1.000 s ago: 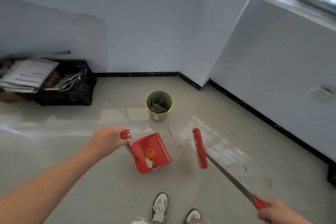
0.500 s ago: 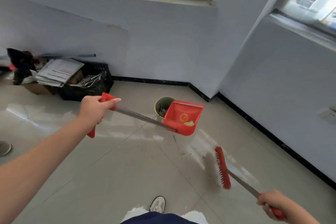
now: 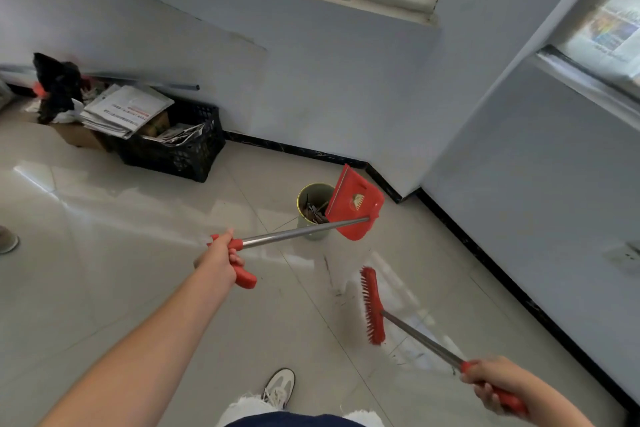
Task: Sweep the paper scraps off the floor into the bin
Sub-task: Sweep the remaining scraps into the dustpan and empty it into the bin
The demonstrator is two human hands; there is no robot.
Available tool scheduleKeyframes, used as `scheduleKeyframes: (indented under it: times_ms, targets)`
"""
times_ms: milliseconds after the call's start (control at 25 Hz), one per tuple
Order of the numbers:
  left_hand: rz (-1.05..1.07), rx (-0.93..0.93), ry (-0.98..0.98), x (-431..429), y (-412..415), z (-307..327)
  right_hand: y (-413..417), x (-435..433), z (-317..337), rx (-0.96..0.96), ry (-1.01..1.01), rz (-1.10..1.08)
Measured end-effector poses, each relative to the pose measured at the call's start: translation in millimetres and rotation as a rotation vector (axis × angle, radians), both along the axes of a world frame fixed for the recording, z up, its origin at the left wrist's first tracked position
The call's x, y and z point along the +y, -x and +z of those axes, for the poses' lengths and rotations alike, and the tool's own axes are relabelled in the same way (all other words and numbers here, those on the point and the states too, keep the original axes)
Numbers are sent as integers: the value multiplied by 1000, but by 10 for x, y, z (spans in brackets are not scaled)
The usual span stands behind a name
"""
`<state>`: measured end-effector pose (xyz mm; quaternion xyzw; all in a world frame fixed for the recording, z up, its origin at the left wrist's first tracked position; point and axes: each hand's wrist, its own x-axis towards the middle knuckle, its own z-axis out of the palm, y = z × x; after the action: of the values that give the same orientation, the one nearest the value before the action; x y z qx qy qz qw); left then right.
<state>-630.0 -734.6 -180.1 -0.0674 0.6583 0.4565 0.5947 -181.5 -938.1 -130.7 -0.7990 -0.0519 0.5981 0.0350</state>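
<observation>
My left hand (image 3: 221,258) grips the red handle of a long-stemmed red dustpan (image 3: 353,204). The pan is lifted and tipped steeply on its side right beside the rim of a small yellow-green bin (image 3: 306,194), partly covering the bin's right side. Dark scraps show inside the bin. A pale comb-like mark or scrap sits on the pan's inner face. My right hand (image 3: 495,381) holds the red grip of a red broom (image 3: 372,307), whose bristle head hangs low over the tiled floor, in front of the bin and to its right.
A black crate (image 3: 180,146) with newspapers and a cardboard box stands against the left wall, beside a dark bag (image 3: 57,83). Blue walls form a protruding corner right behind the bin. A shoe (image 3: 7,239) shows at the far left edge. My own shoe (image 3: 278,388) is below.
The dustpan has risen from the floor and swung up to the bin, then tipped steeply beside its rim. The broom has drawn back and to the right. The view has tilted upward.
</observation>
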Motion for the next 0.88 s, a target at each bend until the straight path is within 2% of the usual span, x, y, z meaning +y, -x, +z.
scheduleKeyframes:
  times_ms: [160, 440, 680, 800, 880]
  targets:
    - [68, -144, 58, -63, -46, -222, 66, 146, 23, -22, -8, 22]
    - [288, -346, 189, -294, -336, -62, 159, 372, 35, -61, -4, 94]
    - [443, -528, 151, -560, -443, -153, 119, 475, 43, -62, 8, 104]
    - [421, -541, 104, -653, -580, -111, 83, 467, 50, -55, 12, 93]
    - [358, -471, 90, -631, -626, -27, 26, 421, 100, -41, 4, 62]
